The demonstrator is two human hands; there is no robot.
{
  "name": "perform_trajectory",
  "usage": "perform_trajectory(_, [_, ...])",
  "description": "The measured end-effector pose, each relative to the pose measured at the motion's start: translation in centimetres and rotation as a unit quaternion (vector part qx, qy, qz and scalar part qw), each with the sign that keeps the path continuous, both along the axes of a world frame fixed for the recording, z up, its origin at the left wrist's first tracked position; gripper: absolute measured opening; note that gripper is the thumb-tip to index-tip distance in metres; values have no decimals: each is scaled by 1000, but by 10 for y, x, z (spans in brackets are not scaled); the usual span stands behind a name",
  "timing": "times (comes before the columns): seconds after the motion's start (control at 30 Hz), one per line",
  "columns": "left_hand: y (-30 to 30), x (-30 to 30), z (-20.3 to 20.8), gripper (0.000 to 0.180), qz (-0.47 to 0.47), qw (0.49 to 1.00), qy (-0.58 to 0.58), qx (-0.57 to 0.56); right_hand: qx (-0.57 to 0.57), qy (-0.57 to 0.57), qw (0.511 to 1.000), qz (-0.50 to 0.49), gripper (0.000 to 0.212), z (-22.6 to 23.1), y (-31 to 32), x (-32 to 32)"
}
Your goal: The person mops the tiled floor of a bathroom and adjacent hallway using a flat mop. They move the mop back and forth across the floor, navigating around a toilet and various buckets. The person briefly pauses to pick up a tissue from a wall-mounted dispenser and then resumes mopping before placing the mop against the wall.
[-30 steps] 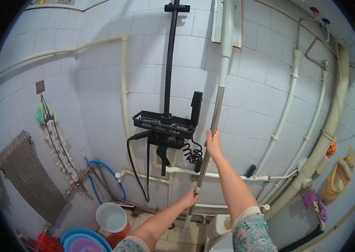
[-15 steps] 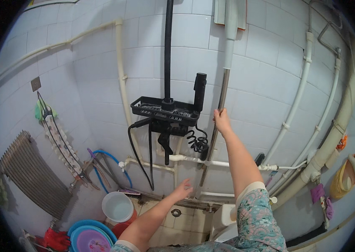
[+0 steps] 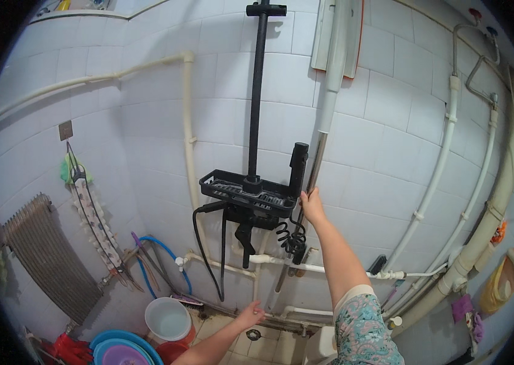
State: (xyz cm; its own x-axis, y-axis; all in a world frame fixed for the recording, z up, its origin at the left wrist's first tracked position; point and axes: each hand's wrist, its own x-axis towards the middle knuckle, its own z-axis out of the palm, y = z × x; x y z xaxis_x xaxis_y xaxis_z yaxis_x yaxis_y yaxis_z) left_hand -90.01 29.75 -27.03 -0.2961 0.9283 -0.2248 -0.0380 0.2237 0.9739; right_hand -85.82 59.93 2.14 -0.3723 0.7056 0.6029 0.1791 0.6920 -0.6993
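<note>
My right hand (image 3: 313,205) is closed around the metal shaft of a long pole (image 3: 317,164). The pole has a pale grey upper sleeve and rises along the tiled wall to a flat pale head (image 3: 356,45) with an orange edge; its upper end is out of view. Its lower part passes behind a black coiled hose (image 3: 292,241). Just left of that hand is a black shower shelf (image 3: 220,185) on a black riser bar. Lower down, my left hand (image 3: 249,315) is held above the tiled floor with its fingers stretched out and nothing in them.
White pipes (image 3: 314,267) run low along the wall and up the right side. At the lower left stand a white bucket (image 3: 168,317), nested basins (image 3: 108,336) and red gloves (image 3: 75,350). A ribbed radiator (image 3: 50,255) and a hanging back scrubber (image 3: 96,219) line the left wall.
The view has tilted up, so the wall fixtures sit lower in the picture. My right hand and the pole have moved left, closer to the shower shelf. My left hand has drawn slightly left.
</note>
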Motion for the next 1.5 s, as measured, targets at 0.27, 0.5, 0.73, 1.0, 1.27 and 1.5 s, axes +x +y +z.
perform_trajectory(0.27, [-15, -4, 4, 55, -1, 1000, 4, -18, 20, -22, 999, -13, 28, -16, 13, -2])
perform_trajectory(0.5, [-29, 0, 5, 54, 7, 999, -4, -33, 1, -80, 997, -17, 32, -12, 1, -3])
perform_trajectory(0.73, [-39, -1, -13, 49, -21, 999, -26, -12, 23, -50, 998, 16, 51, -12, -12, 13])
perform_trajectory(1.0, [-49, 1, 22, 45, -9, 998, -49, -40, -46, -84, 995, 1, 50, -38, -37, 27])
perform_trajectory(1.27, [-48, 2, 27, 41, -25, 998, -47, -26, -48, -72, 996, -15, 46, -54, -12, 32])
perform_trajectory(1.5, [-50, -12, 88, 31, 71, 977, 178, 97, 127, 118, 976, -131, 50, -31, -106, 24])
